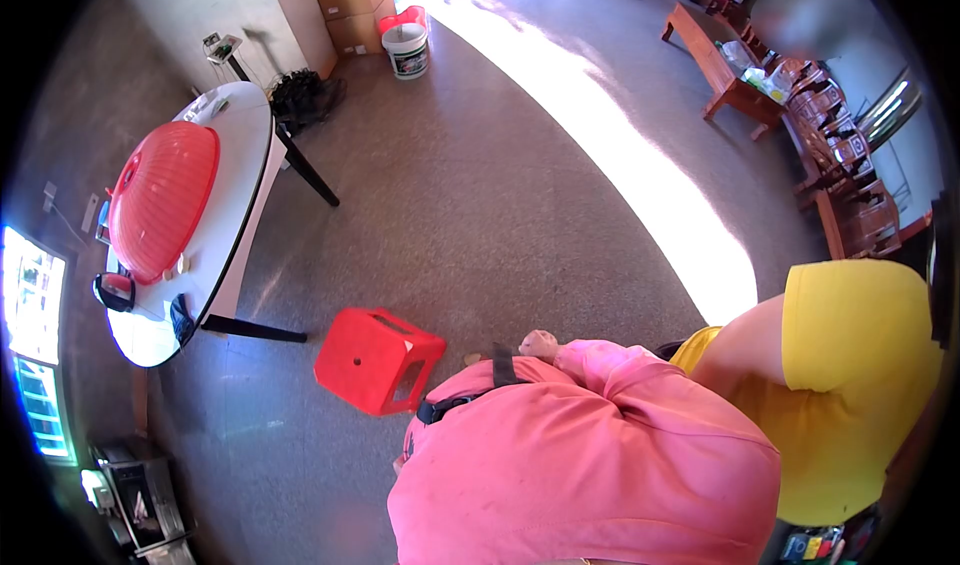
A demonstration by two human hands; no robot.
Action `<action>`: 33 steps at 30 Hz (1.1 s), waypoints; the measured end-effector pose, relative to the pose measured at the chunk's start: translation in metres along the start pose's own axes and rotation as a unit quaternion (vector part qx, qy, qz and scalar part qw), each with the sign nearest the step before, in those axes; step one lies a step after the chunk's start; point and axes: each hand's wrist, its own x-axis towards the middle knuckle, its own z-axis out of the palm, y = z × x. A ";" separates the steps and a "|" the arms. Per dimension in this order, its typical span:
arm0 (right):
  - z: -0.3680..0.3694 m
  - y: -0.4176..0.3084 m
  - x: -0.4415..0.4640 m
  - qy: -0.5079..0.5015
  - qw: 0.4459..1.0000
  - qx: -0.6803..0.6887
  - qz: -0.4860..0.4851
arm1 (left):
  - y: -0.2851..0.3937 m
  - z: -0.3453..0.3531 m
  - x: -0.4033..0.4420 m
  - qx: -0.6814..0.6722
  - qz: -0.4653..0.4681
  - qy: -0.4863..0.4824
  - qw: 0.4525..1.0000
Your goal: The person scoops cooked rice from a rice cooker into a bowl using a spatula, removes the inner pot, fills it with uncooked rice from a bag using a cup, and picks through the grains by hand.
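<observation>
Red plastic stool (360, 361): upright on grey floor (480, 205), ahead and to left of my right hand (540, 344), near but apart. Seat roughly square, no clear long axis; openwork side faces me. Right hand ahead of pink-clad torso (590, 475), fingers look loosely curled; grip, if any, cannot tell. Left hand not made out; state and which hand nearer stool cannot tell.

Cut off, five o'clock: pink shirt (590, 465). Blurred, two o'clock: patch (800, 23). Too small, possibly packets: coloured items (815, 546), four o'clock.
</observation>
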 end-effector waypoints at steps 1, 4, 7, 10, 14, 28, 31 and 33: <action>0.001 0.000 0.002 0.000 1.000 -0.003 0.004 | 0.000 0.000 -0.001 0.000 0.000 -0.001 1.000; 0.002 0.001 0.005 -0.003 1.000 0.000 -0.011 | -0.001 0.001 -0.002 0.000 -0.002 0.000 1.000; 0.006 0.003 0.012 -0.012 1.000 -0.009 -0.027 | -0.001 0.001 -0.003 0.000 -0.004 0.001 1.000; 0.009 0.003 0.015 0.006 0.999 -0.014 -0.044 | -0.001 0.001 -0.004 0.000 -0.004 0.004 1.000; 0.012 0.002 0.022 -0.011 0.999 -0.028 -0.044 | -0.002 0.000 -0.006 -0.001 -0.005 0.006 1.000; 0.013 -0.011 0.020 0.018 0.985 -0.081 -0.154 | -0.010 0.002 -0.015 -0.003 0.003 0.020 1.000; 0.016 -0.008 0.031 -0.010 0.989 -0.081 -0.121 | -0.027 0.008 -0.017 0.006 0.020 0.037 0.999; 0.020 -0.010 0.030 -0.011 0.990 -0.075 -0.120 | -0.043 0.009 -0.012 0.037 0.043 0.045 0.997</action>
